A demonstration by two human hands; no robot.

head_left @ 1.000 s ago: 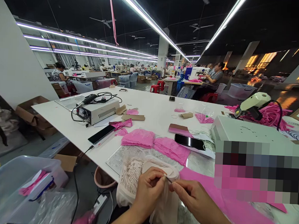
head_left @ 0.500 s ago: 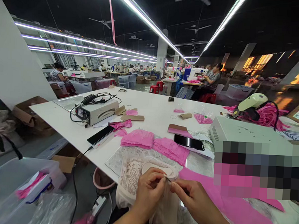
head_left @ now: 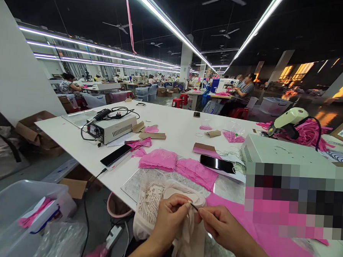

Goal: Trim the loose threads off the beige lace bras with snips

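Head cam: beige lace garment (head_left: pixel 151 202) is draped at near edge of white table (head_left: pixel 177 123), its fabric pinched by L hand (head_left: pixel 170 216). Slim dark tool (head_left: pixel 194 207) is gripped in R hand (head_left: pixel 222 225), tip set at L fingertips. Pink lace stack (head_left: pixel 158 159) is laid just beyond garment, w/ pink cloth (head_left: pixel 262 229) spread out to R side.

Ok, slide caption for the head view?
Left hand gripping cream lace fabric; right hand pinching a slim dark rod.
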